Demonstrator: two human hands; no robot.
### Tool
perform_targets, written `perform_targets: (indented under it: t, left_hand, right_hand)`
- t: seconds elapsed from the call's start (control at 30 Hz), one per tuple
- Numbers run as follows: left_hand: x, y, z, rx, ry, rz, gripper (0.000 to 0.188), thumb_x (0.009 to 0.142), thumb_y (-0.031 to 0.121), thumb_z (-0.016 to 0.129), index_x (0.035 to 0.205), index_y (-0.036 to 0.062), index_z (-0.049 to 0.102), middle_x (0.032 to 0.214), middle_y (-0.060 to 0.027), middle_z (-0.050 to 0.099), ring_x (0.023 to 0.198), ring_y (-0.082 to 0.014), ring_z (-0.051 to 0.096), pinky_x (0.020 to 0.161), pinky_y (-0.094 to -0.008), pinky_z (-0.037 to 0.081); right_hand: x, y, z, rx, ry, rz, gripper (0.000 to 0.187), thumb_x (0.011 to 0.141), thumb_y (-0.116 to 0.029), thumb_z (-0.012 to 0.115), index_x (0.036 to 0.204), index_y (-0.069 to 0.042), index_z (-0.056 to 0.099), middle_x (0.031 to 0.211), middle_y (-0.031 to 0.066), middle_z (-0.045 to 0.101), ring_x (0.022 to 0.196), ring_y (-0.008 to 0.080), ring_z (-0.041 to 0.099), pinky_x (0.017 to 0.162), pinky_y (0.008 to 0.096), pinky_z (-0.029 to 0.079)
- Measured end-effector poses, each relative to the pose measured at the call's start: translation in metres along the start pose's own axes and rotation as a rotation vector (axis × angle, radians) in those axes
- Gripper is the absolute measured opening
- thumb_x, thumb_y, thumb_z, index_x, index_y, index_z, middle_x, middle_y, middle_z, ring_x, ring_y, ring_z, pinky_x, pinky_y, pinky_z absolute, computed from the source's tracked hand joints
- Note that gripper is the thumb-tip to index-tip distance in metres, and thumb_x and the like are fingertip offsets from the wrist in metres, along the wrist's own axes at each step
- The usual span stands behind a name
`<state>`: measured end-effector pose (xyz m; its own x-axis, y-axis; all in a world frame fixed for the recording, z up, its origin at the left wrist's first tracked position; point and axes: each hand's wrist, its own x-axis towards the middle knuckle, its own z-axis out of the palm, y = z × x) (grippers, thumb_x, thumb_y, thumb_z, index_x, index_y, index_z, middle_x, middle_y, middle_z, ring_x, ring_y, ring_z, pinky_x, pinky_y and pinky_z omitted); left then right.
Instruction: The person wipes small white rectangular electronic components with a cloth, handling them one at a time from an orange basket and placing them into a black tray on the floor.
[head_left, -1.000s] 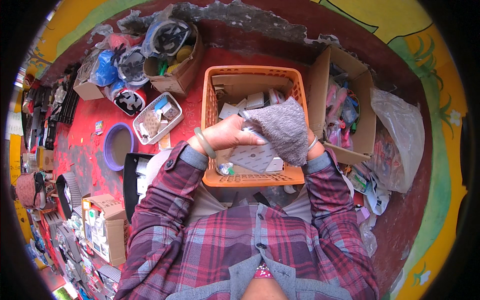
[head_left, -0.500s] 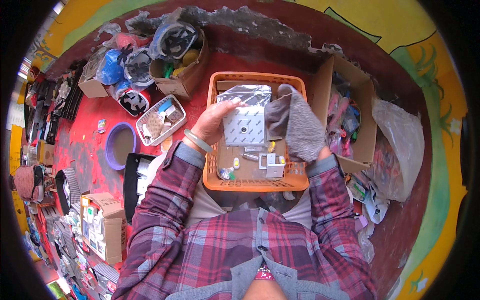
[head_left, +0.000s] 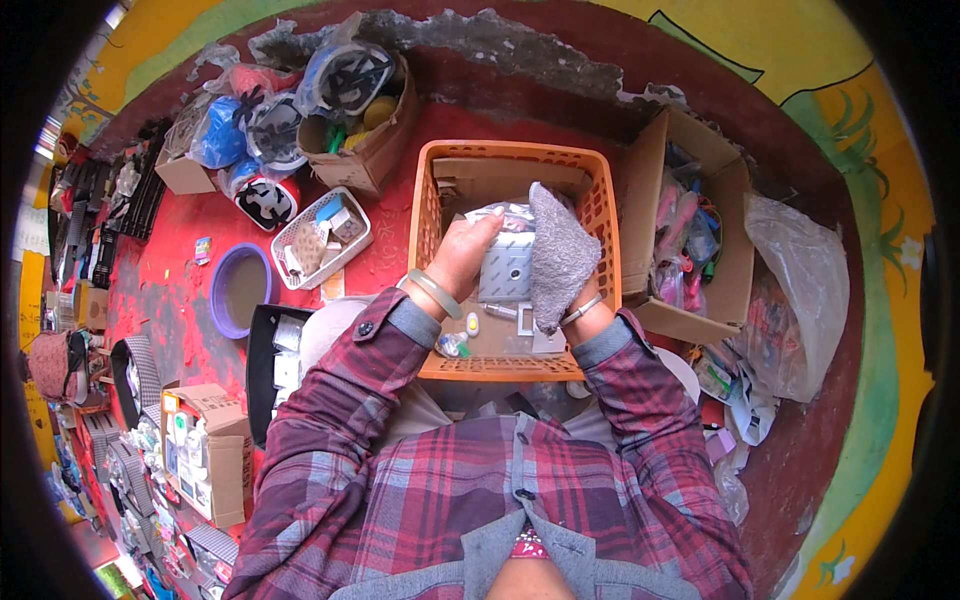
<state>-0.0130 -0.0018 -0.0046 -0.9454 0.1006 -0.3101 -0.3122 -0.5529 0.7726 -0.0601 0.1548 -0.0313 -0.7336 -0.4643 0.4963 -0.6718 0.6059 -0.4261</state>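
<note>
- The left hand (head_left: 464, 252) reached forward over the orange basket (head_left: 609, 225).
- It clamped a pale box (head_left: 507, 272) above the basket.
- The right hand (head_left: 586, 296) was nearby; grey cloth (head_left: 563, 250) hid its fingers, grip untellable.

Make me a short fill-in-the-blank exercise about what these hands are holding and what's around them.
1. The right hand holds a cloth coloured ____.
2. The left hand holds a patterned box to the ____ of the cloth.
3. Both hands are over a perforated basket coloured ____.
4. Left of that basket stands a round basin coloured ____.

Missing words: grey; left; orange; purple.
</note>
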Motion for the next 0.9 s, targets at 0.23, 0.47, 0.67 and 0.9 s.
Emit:
perform_targets:
  t: [0.23,0.47,0.67,0.9]
  left_hand:
    - [0.01,-0.013,0.003,0.119,-0.082,0.172,0.038,0.097,0.026,0.043,0.104,-0.0034,0.066,0.102,-0.0116,0.066,0.091,-0.0169,0.06,0.083,-0.0293,0.047]
    - [0.001,0.007,0.016,-0.253,0.021,0.027,0.041,0.098,0.029,0.04,0.114,-0.0039,0.059,0.109,-0.0144,0.063,0.095,-0.0231,0.063,0.087,-0.0358,0.049]
    - [0.019,-0.004,0.008,-0.37,0.041,0.155,0.039,0.098,0.026,0.039,0.124,-0.0007,0.049,0.122,-0.0152,0.057,0.109,-0.0252,0.057,0.096,-0.0386,0.045]
    - [0.013,-0.024,0.008,-0.349,0.094,0.002,0.037,0.097,0.022,0.041,0.126,0.0005,0.049,0.124,-0.011,0.056,0.11,-0.0216,0.056,0.098,-0.0336,0.043]
  right_hand:
    - [0.017,-0.034,-0.036,1.553,0.286,1.009,0.026,0.092,-0.02,0.045,0.108,-0.003,0.056,0.094,0.0139,0.061,0.087,0.0272,0.06,0.078,0.0352,0.048]
    - [0.029,0.003,-0.037,1.442,0.127,1.164,0.049,0.095,-0.047,0.042,0.083,-0.004,0.063,0.081,0.0024,0.064,0.074,0.0198,0.061,0.076,0.0316,0.05]
    - [-0.002,0.029,0.023,0.302,0.028,0.068,0.046,0.099,-0.025,0.043,0.139,-0.004,0.035,0.133,0.0123,0.044,0.119,0.0246,0.046,0.103,0.0341,0.034]
    - [-0.014,-0.026,0.044,-0.392,-0.019,0.126,0.054,0.089,-0.037,0.045,0.137,-0.011,0.041,0.146,0.0166,0.032,0.137,0.033,0.027,0.105,0.0452,0.026]
